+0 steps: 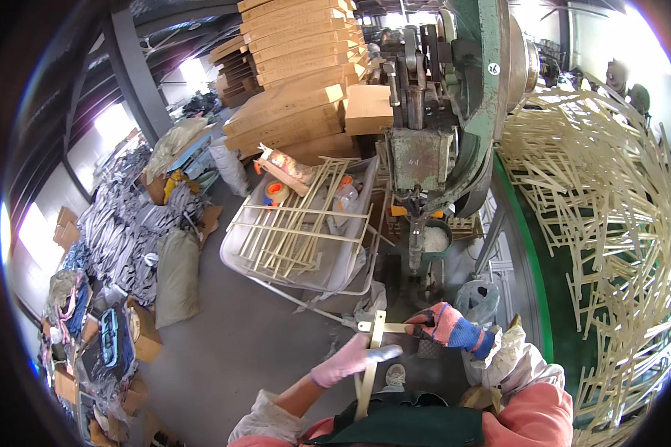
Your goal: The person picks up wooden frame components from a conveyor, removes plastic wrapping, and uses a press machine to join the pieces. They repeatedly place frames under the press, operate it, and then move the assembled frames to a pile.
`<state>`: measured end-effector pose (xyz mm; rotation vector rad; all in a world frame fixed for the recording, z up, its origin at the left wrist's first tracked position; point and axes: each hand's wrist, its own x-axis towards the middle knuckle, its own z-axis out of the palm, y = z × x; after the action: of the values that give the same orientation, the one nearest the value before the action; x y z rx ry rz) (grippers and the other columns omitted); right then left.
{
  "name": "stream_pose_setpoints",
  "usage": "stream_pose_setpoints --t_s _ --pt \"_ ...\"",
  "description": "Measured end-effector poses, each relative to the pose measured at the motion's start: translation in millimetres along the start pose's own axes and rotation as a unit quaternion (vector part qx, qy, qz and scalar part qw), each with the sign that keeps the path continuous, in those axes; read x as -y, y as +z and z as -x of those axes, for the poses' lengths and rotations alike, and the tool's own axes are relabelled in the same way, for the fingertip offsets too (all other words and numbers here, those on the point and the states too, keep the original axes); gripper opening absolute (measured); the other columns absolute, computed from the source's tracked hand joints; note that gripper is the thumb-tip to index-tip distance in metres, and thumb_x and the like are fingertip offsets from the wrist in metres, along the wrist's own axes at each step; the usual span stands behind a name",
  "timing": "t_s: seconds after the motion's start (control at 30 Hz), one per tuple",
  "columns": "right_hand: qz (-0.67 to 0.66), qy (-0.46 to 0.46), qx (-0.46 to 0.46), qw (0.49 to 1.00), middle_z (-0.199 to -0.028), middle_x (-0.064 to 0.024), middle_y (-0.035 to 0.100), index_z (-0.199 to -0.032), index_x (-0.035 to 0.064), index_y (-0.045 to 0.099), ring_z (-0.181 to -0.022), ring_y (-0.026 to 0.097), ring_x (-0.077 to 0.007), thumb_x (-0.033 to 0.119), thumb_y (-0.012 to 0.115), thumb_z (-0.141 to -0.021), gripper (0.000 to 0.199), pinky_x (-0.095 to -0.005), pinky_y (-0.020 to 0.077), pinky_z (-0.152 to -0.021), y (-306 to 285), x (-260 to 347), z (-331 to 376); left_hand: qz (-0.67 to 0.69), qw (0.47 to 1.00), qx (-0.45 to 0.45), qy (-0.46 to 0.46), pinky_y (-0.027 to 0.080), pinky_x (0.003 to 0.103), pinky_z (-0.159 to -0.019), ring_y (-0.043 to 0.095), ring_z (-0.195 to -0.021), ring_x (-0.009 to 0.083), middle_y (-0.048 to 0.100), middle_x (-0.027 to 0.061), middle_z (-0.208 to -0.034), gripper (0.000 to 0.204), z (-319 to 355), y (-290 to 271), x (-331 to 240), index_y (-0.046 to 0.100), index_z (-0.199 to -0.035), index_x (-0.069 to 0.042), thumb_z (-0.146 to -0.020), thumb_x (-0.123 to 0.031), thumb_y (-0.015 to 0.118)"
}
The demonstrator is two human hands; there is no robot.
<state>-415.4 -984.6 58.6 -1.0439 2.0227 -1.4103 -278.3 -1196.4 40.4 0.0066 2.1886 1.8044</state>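
Observation:
In front of my body are two flat cream strips that cross near the upper end of the longer one. My left hand (348, 360), in a pale pink glove with a greyish fingertip area, is closed around the long strip (367, 384), which slants down toward my apron. A pink and blue glove covers my right hand (455, 331), whose fingers pinch the right end of the short crosswise strip (397, 328). Small dark dots show on the strips near the crossing. Just beyond stands a worn green press (425, 160), its vertical ram (415, 249) pointing down.
A white tub (235, 246) on a metal stand holds assembled strips and an orange tape roll (276, 194). Loose cream strips (604, 216) pile up on a green surface at right. Cardboard boxes (298, 112) are stacked behind. Grey fabric heaps (127, 216) and a sack (177, 279) lie left.

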Motion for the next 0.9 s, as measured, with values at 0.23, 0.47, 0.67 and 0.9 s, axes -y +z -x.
stream_pose_setpoints --t_s 0.23,0.47,0.67,0.9 --pt "-0.275 0.304 -0.083 0.908 -0.067 0.0005 0.061 -0.097 0.0068 0.066 -0.05 0.053 -0.0082 0.012 0.061 -0.085 0.014 -0.0248 0.039 -0.041 -71 -69 -40 0.256 0.951 -0.174 -0.015 0.035 0.021 -0.046 0.049 -0.048 0.0071 0.055 -0.0002 -0.057 0.017 -104 -45 -6 0.064 -0.078 -0.001 -0.085 -0.017 0.067" --pt "-0.51 0.229 -0.249 0.791 -0.068 -0.0045 0.056 -0.109 0.0002 0.059 -0.052 0.05 -0.0123 0.005 0.06 -0.086 0.023 -0.0246 0.0378 -0.042 -44 -89 -78 0.244 0.94 -0.239 0.012 0.03 0.023 -0.04 0.044 -0.043 0.0053 0.055 -0.002 -0.056 0.015 -242 -48 1 0.067 -0.074 -0.004 -0.08 -0.016 0.073" --pt "-0.447 0.246 -0.349 0.787 -0.066 -0.0058 0.055 -0.103 0.0016 0.058 -0.047 0.046 -0.0126 0.01 0.061 -0.087 0.018 -0.0258 0.0365 -0.042 -41 -74 -109 0.227 0.959 -0.167 -0.027 0.028 0.025 -0.041 0.039 -0.04 0.006 0.05 -0.0031 -0.049 0.022 -280 -64 -8 0.064 -0.065 -0.005 -0.08 -0.019 0.073" --pt "-0.222 0.272 -0.289 0.891 -0.074 -0.0089 0.067 -0.088 0.0025 0.066 -0.059 0.064 -0.0185 0.017 0.063 -0.087 0.015 -0.0287 0.0515 -0.051 -69 -136 -117 0.231 0.957 -0.152 -0.09 0.029 0.029 -0.04 0.041 -0.038 0.0096 0.051 0.0002 -0.046 0.036 -289 -72 8 0.057 -0.053 -0.004 -0.076 -0.024 0.076"
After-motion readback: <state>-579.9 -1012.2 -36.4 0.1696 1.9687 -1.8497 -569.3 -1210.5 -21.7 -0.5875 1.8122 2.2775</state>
